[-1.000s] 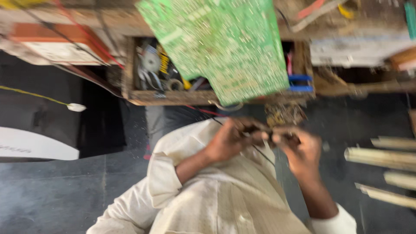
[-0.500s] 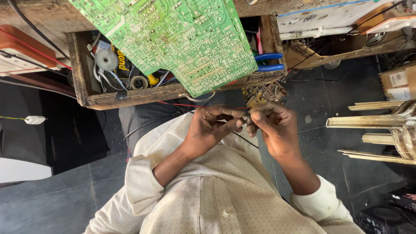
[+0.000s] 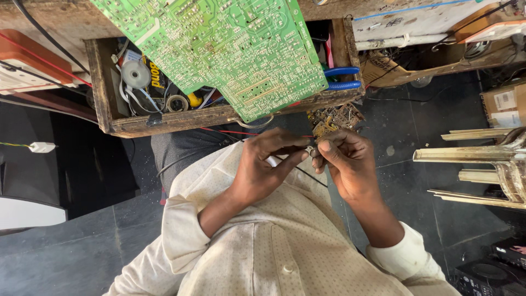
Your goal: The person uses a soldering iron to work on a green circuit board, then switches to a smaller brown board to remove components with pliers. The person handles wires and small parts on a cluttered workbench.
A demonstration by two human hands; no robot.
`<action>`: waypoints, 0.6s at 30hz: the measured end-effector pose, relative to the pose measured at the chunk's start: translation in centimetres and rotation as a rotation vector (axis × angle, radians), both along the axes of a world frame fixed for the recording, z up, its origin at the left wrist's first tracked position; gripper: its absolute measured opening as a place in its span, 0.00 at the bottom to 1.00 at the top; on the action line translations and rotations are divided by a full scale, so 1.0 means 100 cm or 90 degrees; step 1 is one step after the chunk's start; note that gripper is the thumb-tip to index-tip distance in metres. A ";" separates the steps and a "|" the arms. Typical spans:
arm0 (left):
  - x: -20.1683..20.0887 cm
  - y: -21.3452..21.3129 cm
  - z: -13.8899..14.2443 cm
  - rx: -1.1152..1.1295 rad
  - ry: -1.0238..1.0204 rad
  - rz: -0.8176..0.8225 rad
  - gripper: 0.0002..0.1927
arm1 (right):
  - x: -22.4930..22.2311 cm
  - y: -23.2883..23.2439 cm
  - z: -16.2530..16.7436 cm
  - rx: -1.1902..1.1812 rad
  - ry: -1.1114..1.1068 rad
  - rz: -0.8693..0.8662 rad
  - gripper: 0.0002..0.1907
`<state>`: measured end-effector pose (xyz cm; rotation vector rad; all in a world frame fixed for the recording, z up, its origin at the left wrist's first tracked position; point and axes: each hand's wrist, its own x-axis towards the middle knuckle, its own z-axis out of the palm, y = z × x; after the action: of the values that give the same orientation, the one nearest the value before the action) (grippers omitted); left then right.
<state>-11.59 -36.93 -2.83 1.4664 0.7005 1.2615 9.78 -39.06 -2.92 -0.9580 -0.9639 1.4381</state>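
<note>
dark floor [image 3: 71, 252]; both hands pinch small part [image 3: 310, 149].

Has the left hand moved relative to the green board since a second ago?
Cannot tell for sure: the camera itself shifted. Against the green board, the left hand keeps about the same place, just below the board's lower corner, fingertips meeting the right hand.

Far to the right of your right hand [image 3: 350, 164], at the picture's edge, stands a brown cardboard box [image 3: 507, 104] with a white rectangular label [image 3: 504, 100] on its face. Up and to the left of your left hand [image 3: 268, 164], inside the open wooden drawer [image 3: 164, 123], a yellow label with black print [image 3: 155, 75] lies beside a grey spool
</note>
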 end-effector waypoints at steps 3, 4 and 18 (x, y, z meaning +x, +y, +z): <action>-0.001 -0.001 0.004 0.106 0.066 0.058 0.13 | -0.001 -0.001 0.001 -0.003 -0.002 0.001 0.05; -0.001 -0.002 0.005 0.111 0.077 0.069 0.12 | -0.002 -0.002 0.000 -0.006 0.000 0.000 0.05; -0.001 -0.001 0.005 0.051 0.038 0.044 0.11 | -0.003 -0.002 -0.010 -0.047 0.082 -0.029 0.03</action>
<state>-11.64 -37.07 -2.36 1.5621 0.7522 1.3163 9.53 -39.23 -3.94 -0.9231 -0.7954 1.4868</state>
